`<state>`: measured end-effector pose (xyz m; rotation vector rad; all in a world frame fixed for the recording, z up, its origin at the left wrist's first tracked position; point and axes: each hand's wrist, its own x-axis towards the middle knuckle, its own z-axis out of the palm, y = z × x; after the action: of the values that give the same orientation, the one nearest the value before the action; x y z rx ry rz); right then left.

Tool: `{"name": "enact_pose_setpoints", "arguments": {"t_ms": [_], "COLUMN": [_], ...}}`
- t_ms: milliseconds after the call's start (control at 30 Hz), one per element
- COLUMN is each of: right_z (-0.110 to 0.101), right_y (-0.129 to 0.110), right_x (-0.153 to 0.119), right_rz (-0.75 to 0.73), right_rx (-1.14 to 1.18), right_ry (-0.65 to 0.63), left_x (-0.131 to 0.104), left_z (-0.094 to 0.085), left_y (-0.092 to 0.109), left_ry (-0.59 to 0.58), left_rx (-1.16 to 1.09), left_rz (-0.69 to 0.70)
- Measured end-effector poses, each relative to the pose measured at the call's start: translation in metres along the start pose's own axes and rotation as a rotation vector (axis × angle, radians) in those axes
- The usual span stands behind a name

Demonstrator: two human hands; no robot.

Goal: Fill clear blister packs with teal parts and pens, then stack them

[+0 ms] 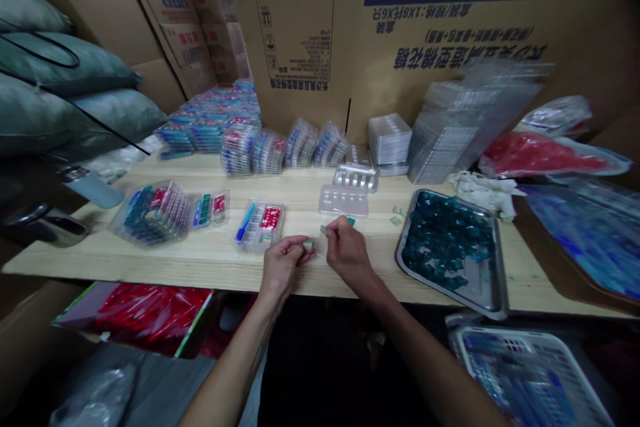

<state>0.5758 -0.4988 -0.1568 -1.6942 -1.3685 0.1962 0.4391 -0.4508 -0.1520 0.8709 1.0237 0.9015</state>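
Near the front edge of the wooden table, my left hand (284, 263) pinches a small green and tan piece (309, 246). Close to its right, my right hand (346, 248) is closed on another small greenish piece (324, 230); a bit of dark green shows behind its fingers. To the left of my left hand lies a clear plastic tray (259, 226) holding a blue pen, a red piece with white marks and a small green and tan piece. Beyond my hands rests a clear compartment tray (343, 201). A metal tray (501, 290) of dark green glossy pieces stands to the right.
Stacked filled trays (155, 212) stand at the left, beside a light blue bottle (95, 187). More filled stacks (240, 149) line the back. Tall clear stacks (440, 130), a white cloth (487, 192) and a brown bin (555, 260) are at the right.
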Motion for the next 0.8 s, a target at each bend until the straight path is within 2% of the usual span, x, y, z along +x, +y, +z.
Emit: {"name": "enact_pose_setpoints", "arguments": {"t_ms": [133,233,333,467,667,733,800], "right_z": [0.003,0.005,0.005,0.006,0.014,0.016,0.018], "right_y": [-0.012,-0.012,-0.007,-0.003,-0.001,0.004,0.011], "right_x": [-0.011,-0.015,-0.015,-0.017,-0.024,-0.022,-0.019], "right_rz": [-0.439,-0.528,-0.462,-0.274,-0.200,-0.102,0.058], "right_rx": [-0.350,-0.433,-0.324,-0.040,0.003,0.130,0.304], "right_ry": [-0.089,-0.135,-0.158,-0.083,-0.144,-0.108,-0.146], "left_x": [0.003,0.004,0.004,0.003,0.004,0.003,0.002], "left_z": [0.001,0.001,0.000,-0.003,-0.001,0.001,0.003], "left_y": [-0.002,0.000,0.002,0.002,-0.003,-0.004,-0.007], "left_ry": [-0.060,-0.069,-0.067,-0.084,-0.126,-0.111,-0.108], "left_rx": [-0.054,-0.099,-0.131,-0.136,-0.106,-0.087,-0.042], "left_rz": [-0.059,-0.053,-0.047,-0.078,-0.032,0.002,0.048]}}
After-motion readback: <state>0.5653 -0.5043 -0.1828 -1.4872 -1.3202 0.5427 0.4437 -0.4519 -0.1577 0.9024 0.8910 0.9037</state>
